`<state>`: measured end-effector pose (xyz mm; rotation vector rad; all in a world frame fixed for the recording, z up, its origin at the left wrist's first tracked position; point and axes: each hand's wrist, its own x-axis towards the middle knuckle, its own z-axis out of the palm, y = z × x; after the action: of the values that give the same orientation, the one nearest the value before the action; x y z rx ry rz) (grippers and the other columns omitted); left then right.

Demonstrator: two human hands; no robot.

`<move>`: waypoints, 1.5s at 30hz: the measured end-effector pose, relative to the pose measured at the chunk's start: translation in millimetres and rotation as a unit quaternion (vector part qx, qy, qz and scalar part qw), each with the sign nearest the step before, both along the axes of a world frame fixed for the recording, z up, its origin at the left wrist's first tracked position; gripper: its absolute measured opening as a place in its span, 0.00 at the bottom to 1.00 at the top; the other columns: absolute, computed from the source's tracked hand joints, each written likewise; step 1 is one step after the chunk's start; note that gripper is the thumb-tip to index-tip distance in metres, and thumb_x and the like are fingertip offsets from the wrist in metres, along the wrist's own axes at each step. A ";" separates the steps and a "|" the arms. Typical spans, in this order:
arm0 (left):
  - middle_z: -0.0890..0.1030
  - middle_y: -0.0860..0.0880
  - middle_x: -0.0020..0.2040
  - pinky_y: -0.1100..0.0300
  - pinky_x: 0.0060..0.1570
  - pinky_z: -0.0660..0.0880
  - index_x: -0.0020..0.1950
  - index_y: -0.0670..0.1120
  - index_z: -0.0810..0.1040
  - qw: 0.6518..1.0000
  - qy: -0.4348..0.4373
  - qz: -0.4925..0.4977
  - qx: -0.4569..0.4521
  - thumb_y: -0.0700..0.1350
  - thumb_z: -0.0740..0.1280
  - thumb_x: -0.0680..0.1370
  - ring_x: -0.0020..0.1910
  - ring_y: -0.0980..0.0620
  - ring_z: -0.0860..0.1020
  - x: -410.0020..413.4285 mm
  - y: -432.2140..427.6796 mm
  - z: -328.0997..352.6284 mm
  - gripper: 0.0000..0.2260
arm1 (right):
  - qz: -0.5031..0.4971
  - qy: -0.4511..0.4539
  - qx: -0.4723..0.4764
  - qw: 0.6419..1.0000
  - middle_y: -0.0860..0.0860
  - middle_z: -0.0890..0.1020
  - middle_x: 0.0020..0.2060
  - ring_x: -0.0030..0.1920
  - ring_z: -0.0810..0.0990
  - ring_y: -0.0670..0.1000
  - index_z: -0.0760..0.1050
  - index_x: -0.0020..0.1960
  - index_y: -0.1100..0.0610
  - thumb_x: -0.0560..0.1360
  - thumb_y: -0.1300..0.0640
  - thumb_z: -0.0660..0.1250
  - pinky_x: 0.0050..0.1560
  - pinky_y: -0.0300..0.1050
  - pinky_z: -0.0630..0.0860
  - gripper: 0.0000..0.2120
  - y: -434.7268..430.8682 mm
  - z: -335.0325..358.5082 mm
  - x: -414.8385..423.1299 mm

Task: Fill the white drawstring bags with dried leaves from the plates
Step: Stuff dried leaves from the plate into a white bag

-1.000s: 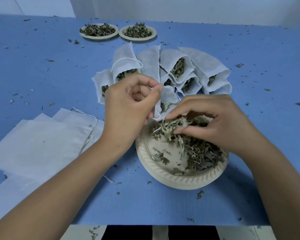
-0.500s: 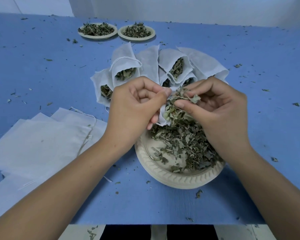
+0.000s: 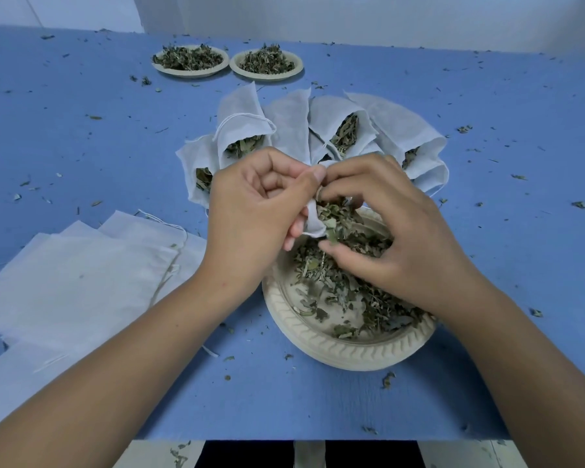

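Left hand (image 3: 250,211): fingers pinch the rim of a white bag (image 3: 313,221) over the near plate (image 3: 335,352).
Right hand (image 3: 395,238): fingers bunched on dried leaves (image 3: 338,219) at its mouth.
Hidden: hands cover most of that bag.
Behind: filled bags (image 3: 247,123) fanned out; two far plates (image 3: 190,72).
Left: empty bags (image 3: 81,282) flat on the desk (image 3: 81,136).

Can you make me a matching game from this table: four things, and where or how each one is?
1. left hand
2. right hand
3. empty bags
4. filled bags

A. fanned out beyond the near plate
B. stacked flat at the left
C. pinches the open bag by its rim
D. holds leaves at that bag's mouth

Pairs: 1-C, 2-D, 3-B, 4-A.
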<state>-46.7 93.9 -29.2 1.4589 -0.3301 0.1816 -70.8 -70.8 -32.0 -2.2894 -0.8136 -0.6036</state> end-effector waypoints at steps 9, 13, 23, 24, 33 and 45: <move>0.75 0.52 0.23 0.68 0.18 0.65 0.38 0.44 0.78 0.999 0.001 -0.020 0.031 0.38 0.71 0.76 0.18 0.59 0.69 -1.1 -2.0 -2.5 0.07 | 0.000 -0.027 0.178 0.984 0.58 0.79 0.42 0.43 0.81 0.53 0.80 0.42 0.65 0.70 0.69 0.75 0.44 0.48 0.79 0.04 2.9 0.1 -4.3; 0.76 0.49 0.24 0.68 0.18 0.66 0.39 0.43 0.78 0.999 -0.001 -0.044 0.026 0.37 0.71 0.76 0.18 0.58 0.69 -3.0 -3.5 -3.9 0.07 | -0.026 -0.094 0.133 0.986 0.58 0.81 0.39 0.41 0.81 0.54 0.81 0.43 0.65 0.72 0.69 0.73 0.43 0.46 0.78 0.02 8.3 -1.2 -4.3; 0.75 0.52 0.24 0.68 0.18 0.65 0.39 0.42 0.78 1.000 -0.010 -0.003 0.017 0.38 0.71 0.76 0.18 0.59 0.68 -0.7 -1.4 -1.8 0.06 | -0.010 -0.054 -0.079 0.995 0.48 0.83 0.52 0.53 0.80 0.47 0.80 0.55 0.59 0.75 0.58 0.67 0.69 0.47 0.62 0.10 -1.9 -0.2 0.9; 0.76 0.52 0.24 0.68 0.18 0.65 0.40 0.42 0.78 1.000 -0.012 0.002 0.011 0.38 0.71 0.76 0.18 0.59 0.69 0.0 0.0 -1.2 0.06 | -0.026 -0.058 -0.075 0.995 0.48 0.82 0.55 0.55 0.78 0.46 0.79 0.58 0.58 0.74 0.58 0.69 0.68 0.47 0.61 0.13 -2.2 0.7 1.1; 0.75 0.53 0.23 0.66 0.19 0.67 0.41 0.40 0.78 0.999 -0.033 0.024 0.024 0.39 0.71 0.76 0.18 0.58 0.70 0.4 2.3 -1.5 0.06 | -0.047 -0.146 -0.031 0.988 0.52 0.83 0.41 0.44 0.77 0.50 0.80 0.40 0.63 0.73 0.68 0.71 0.52 0.39 0.67 0.03 4.3 -2.5 -1.8; 0.75 0.53 0.23 0.68 0.17 0.65 0.39 0.42 0.77 1.000 -0.019 -0.009 -0.003 0.38 0.70 0.77 0.17 0.60 0.68 -4.7 -0.5 0.5 0.07 | -0.026 -0.029 -0.001 0.999 0.44 0.80 0.41 0.52 0.75 0.47 0.75 0.48 0.58 0.76 0.61 0.65 0.67 0.40 0.63 0.03 4.7 1.6 -4.7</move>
<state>-51.3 93.5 -28.7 1.4483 -0.3737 0.1958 -75.5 -66.1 -30.4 -2.3105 -0.7846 -0.6965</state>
